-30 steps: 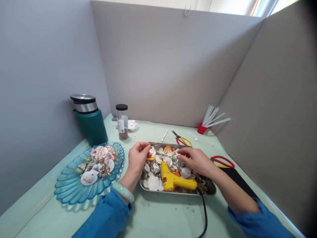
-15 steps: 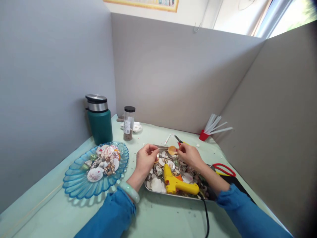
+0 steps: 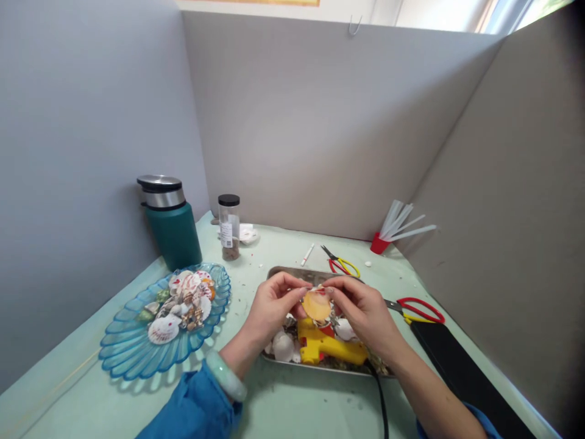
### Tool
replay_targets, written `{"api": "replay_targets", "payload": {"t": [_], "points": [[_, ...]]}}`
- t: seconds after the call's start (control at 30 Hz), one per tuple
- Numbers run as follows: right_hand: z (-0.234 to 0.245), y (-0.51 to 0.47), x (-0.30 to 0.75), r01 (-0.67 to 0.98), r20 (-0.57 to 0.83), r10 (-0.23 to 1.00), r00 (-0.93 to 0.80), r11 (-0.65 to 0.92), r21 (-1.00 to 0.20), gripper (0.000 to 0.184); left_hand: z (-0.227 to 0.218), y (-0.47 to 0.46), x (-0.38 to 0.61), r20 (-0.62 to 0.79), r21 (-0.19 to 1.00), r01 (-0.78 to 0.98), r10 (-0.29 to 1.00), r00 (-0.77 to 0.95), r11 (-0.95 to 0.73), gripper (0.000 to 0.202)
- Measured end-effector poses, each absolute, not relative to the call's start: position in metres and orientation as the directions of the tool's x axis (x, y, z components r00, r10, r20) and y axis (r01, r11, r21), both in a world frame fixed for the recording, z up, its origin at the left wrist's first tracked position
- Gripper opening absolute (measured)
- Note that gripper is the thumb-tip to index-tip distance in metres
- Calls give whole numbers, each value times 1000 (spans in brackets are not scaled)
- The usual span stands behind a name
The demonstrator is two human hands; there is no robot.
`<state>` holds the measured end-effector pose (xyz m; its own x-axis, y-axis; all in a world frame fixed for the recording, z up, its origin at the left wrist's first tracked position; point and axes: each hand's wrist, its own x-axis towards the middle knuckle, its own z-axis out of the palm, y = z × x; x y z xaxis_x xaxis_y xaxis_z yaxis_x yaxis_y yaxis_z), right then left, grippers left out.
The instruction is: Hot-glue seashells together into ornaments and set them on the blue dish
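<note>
A yellow-orange scallop shell [image 3: 316,306] hangs between my two hands, over the metal tray [image 3: 315,370]. My left hand [image 3: 274,305] pinches a thin string at the shell's upper edge, thumb against forefinger. From the other side, my right hand [image 3: 361,308] pinches the string close to the same edge. A little red shows between the fingertips, too small to make out. Right below the shell, a yellow hot glue gun [image 3: 336,349] lies on the loose seashells [image 3: 283,346] that fill the tray; my hands hide part of them.
Left stands a blue scalloped plate [image 3: 123,350] of seashells, with a green bottle [image 3: 171,235] and a lidded jar [image 3: 229,228] behind. Small scissors [image 3: 342,265], a red cup [image 3: 379,244] of glue sticks, red-yellow scissors [image 3: 420,311] and a black flat object [image 3: 457,360] lie back and right.
My hands have come together and nearer to me. The shell, held out to the right on stretched string before, now hangs between my fingertips. The view has tilted down slightly.
</note>
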<state>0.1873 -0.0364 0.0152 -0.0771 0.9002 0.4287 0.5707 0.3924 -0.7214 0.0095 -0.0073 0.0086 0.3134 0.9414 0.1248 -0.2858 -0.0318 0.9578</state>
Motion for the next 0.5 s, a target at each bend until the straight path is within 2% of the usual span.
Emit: {"api": "replay_targets", "payload": {"t": [0.07,0.17,0.37,0.5], "points": [[10,-36,189,457,380,925,-18,345,-820,19,6,-8,12,80,964,-267,944,319,9,19],[5,-36,189,325,317,948,35,290,-900,21,2,-8,16,48,968,-249,951,306,32,20],[5,-42,185,119,256,965,47,250,-961,36,-2,-6,19,47,957,-288,967,251,29,24],[2,-41,183,106,239,971,22,236,-966,48,-1,-6,19,38,956,-292,977,207,24,27]]}}
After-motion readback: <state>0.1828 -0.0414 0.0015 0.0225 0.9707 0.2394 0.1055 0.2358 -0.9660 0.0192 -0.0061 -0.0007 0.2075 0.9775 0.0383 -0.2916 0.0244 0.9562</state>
